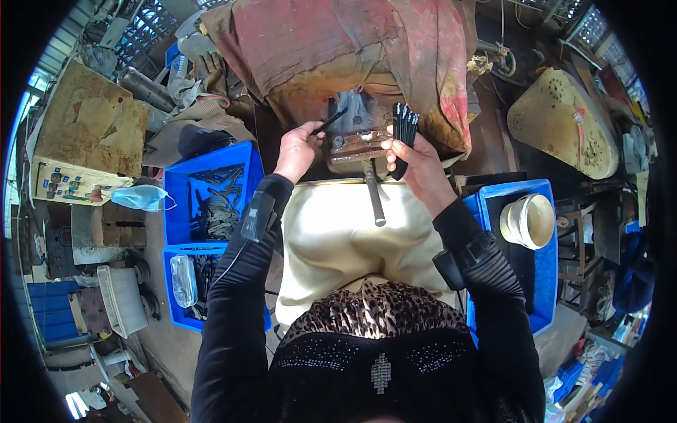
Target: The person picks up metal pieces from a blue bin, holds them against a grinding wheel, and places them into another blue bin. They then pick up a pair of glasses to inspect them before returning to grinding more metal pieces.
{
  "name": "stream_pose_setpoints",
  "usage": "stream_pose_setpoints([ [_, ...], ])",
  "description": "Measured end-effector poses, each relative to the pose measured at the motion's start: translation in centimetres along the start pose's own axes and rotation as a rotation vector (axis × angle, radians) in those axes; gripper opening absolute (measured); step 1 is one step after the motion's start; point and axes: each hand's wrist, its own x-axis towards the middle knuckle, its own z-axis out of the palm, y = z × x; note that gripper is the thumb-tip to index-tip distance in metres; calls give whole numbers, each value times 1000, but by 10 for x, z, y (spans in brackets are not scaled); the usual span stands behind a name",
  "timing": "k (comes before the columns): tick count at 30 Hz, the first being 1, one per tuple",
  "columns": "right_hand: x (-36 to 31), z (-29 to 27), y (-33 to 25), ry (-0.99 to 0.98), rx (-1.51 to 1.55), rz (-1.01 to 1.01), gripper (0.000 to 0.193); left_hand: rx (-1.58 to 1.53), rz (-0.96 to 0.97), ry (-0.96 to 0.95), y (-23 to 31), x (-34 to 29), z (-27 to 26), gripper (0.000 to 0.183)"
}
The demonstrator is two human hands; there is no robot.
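Your left hand (296,151) reaches forward from the lower left, its forearm in a black sleeve (236,303), thumb and fingers closed in a pinch on one slim dark piece (330,123). That piece slants up and away to the right of your left fingers, its far end over the near-left part of a worn metal fixture (360,146) lying between your two hands. Your right hand (425,169) comes in from the lower right, wrist angled inward, fingers and thumb wrapped around a bundle of slim dark pieces (404,134). The bundle stands nearly in line with your view, running away from you, its pieces packed side by side; the far ends catch pale, shiny glints while the shafts look black and straight. Whether the lone piece matches those in the bundle, you cannot tell at this size. A rod-like handle (374,197) points from the fixture back toward you, between your wrists, over a pale, glossy apron (338,243). Left of your left forearm, a blue bin (178,201) holds many loose dark pieces (220,215); right of your right forearm, a cream tub (534,221) sits in another blue bin (544,303).
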Motion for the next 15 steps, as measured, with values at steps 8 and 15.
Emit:
stream_pose_setpoints([
  [8,2,-17,3,80,-82,52,27,237,55,-71,-31,27,25,36],
  [15,-1,-17,-3,154,-83,104,27,281,114,-242,-42,33,21,38],
])
